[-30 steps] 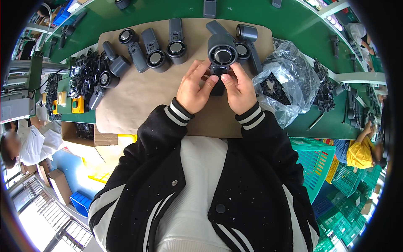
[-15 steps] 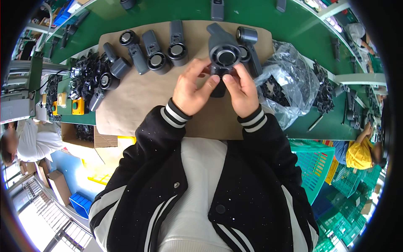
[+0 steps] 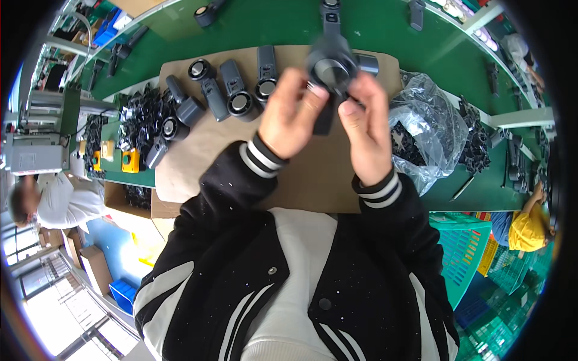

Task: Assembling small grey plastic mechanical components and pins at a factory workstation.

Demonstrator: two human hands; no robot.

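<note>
Both my hands hold up one grey plastic housing [image 3: 330, 67] with a round opening at its top, raised above the brown cardboard sheet [image 3: 313, 174]. My left hand [image 3: 288, 114] grips its left side with the fingers near the round part. My right hand [image 3: 363, 123] pinches its right side and lower stem. The housing is blurred. Several similar grey housings [image 3: 238, 96] lie in a row on the cardboard to the left of my hands.
A clear plastic bag [image 3: 424, 135] with black parts lies at the right on the green bench [image 3: 241, 30]. A heap of black parts [image 3: 141, 117] sits at the left. People work at the left [image 3: 54, 201] and right [image 3: 524, 228]. Green crates [image 3: 466, 253] stand at lower right.
Both hands have lifted the grey housing up off the cardboard and closer to the camera; it now looks larger and blurred.
</note>
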